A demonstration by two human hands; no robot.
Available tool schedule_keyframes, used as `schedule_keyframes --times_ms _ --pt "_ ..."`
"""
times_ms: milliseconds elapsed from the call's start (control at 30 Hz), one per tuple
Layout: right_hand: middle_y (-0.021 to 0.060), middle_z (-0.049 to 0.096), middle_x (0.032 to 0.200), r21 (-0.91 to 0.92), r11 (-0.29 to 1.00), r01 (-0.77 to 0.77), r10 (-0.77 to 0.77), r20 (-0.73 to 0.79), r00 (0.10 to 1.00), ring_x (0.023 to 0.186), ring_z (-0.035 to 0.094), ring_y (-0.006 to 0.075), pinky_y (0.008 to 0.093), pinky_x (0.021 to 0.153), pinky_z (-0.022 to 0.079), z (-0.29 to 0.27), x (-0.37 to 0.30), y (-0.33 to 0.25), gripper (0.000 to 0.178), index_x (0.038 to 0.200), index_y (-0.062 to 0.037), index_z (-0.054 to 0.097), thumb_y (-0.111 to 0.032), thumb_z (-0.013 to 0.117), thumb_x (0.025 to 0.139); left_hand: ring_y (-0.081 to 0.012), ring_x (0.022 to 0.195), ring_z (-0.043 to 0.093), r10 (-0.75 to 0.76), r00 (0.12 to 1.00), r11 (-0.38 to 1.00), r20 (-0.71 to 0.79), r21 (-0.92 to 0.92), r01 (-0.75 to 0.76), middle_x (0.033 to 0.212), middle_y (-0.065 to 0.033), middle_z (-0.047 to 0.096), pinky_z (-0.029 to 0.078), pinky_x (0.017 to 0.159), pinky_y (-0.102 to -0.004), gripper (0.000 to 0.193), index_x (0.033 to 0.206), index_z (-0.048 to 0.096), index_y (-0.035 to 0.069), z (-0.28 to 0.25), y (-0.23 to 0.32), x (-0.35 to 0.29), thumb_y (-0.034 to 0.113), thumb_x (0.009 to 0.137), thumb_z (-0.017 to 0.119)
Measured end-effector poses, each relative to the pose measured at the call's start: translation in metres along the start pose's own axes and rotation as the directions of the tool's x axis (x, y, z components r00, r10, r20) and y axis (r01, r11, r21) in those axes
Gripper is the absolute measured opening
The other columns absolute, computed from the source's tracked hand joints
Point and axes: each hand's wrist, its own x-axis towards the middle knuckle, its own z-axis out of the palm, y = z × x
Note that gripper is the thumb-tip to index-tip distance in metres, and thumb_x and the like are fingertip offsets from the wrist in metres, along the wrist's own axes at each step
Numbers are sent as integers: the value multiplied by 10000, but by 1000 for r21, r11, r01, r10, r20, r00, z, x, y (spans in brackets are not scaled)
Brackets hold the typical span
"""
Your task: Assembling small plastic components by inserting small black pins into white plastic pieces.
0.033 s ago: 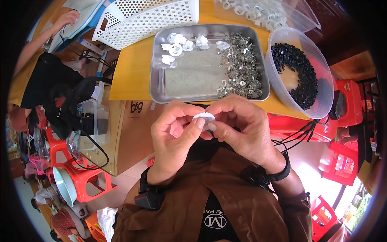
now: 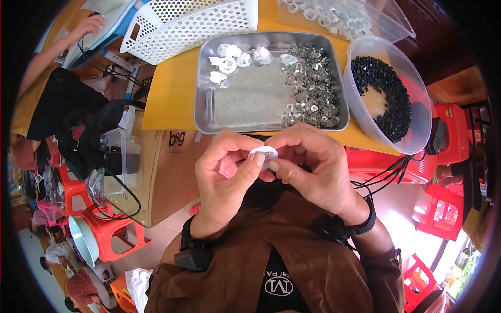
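Hands (image 2: 225, 175) (image 2: 319, 171) nearly unmoved on white piece (image 2: 266, 151)

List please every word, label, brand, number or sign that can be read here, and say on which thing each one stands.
Cardboard box, upper part: large dark lettering, smaller print below; wording not copied.
Cardboard box, lower left: more small print, not copied.
Black top, at the lower edge: white lettering and a round emblem, not copied.
White round piece: any marking is too small to read.
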Motion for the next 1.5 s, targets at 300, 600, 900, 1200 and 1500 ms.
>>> schedule_keyframes --times_ms 300,600,900,1200,1500 --pt "72 573 892 -414 874 253 -269 20 963 612 577 138 258 530 493 6 -2 -5 416 1060 -57 602 1 745 674 -139 794 604 -48 994 994 -103 -100 38 886 -90 592 545 580 -255 107 959 548 -2 -5 -5 -6 20 863 589" --pt "71 580 909 -474 815 334 -366 25 930 601 567 147 261 537 485 1 -2 -1 392 1026 -51 617 -31 764 663 -160 922 593 -194 981 952 3 -240 189 1049 -112 598 529 771 -301 298 1165 531 -21 -3 4 -10 50 880 583" --pt "69 565 897 -545 570 615 -655 150 740 643 574 166 271 537 486 -7 3 1 377 1013 -54 641 -40 760 655 -169 964 580 -180 981 935 66 -298 192 1106 -108 584 510 775 -308 326 1171 530 -20 -9 0 -10 27 857 606" --pt "85 555 895 -645 427 634 -626 295 722 671 577 184 285 532 482 -11 0 -1 357 1003 -22 638 -49 719 656 -175 975 582 -89 996 977 27 -191 92 1065 -95 586 468 881 -315 301 1113 566 -31 -7 2 -10 -25 819 632" --pt "116 544 915 -678 238 695 -641 429 637 713 578 212 312 573 489 -15 -2 -1 373 987 57 602 -71 634 637 -181 999 580 -1 996 984 88 -178 17 1065 -103 576 468 889 -312 294 1108 566 -41 -5 1 -7 -54 818 619"
